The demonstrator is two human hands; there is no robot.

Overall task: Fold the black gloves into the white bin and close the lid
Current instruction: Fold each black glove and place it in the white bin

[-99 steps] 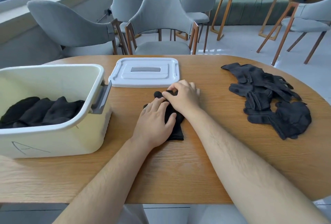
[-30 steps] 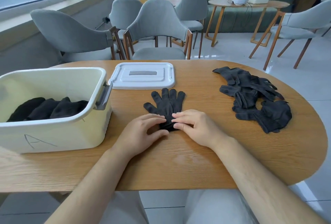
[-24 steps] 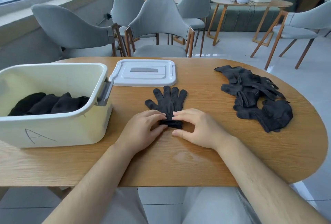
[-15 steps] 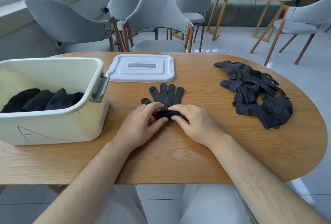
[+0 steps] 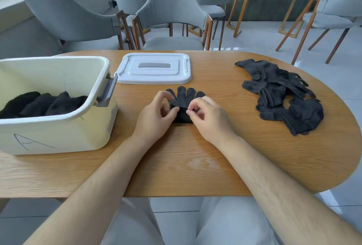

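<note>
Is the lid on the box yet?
No, off: the lid lies flat on the table, beside the open white bin.

One cam, on my head, wide-angle, pitched forward and down across the desk [image 5: 176, 166]. Close range: left hand [image 5: 156, 115], right hand [image 5: 209, 119] and black glove [image 5: 184, 97] sit mid-frame; grey chairs [image 5: 172, 15] fill the top.

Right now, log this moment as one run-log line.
step: folding glove | left hand: pinches glove | right hand: pinches glove | white bin: open, black gloves inside | lid: on table | glove pile: unfolded
</note>
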